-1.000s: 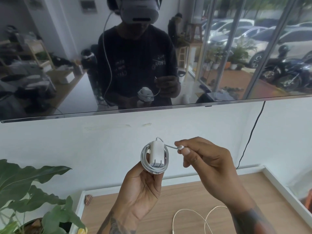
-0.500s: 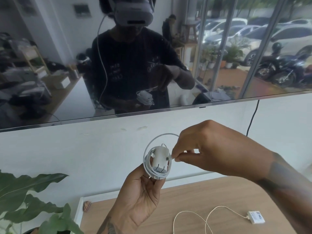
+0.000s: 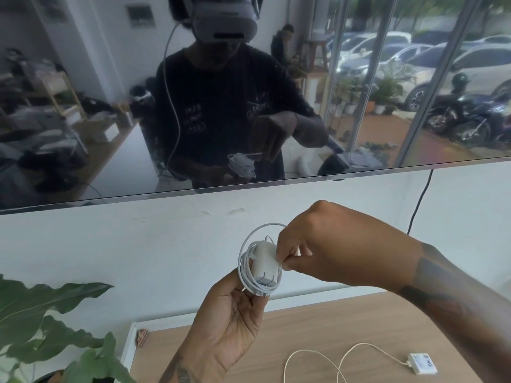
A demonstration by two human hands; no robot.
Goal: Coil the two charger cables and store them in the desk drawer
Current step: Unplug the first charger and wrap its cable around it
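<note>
Left hand is raised above the desk, palm toward the camera, fingers curled around the bottom of a white charger block. The block stands roughly upright, prongs pointing down toward the palm. A white cable is wound around the block in several loops; one wider loop stands out above and to the left of the tighter turns.

Right hand reaches in from the right, knuckles up, thumb and forefinger pinched together at the right edge of the block. It seems to be pinching the free end of the cable, though the fingertips cover that end and the plug itself cannot be made out.

Second charger: a small white block with a printed label lies flat on the wooden desk, lower right. Its thin cable trails left across the desk in loose, open curves, uncoiled, touched by neither hand.

Large green plant leaves sit at the lower left, beside the desk's white edge. A small brownish thing lies at the desk's back left corner; too small to identify. A dark glossy screen hangs on the white wall above, with a black cord running down from its lower right.
</note>
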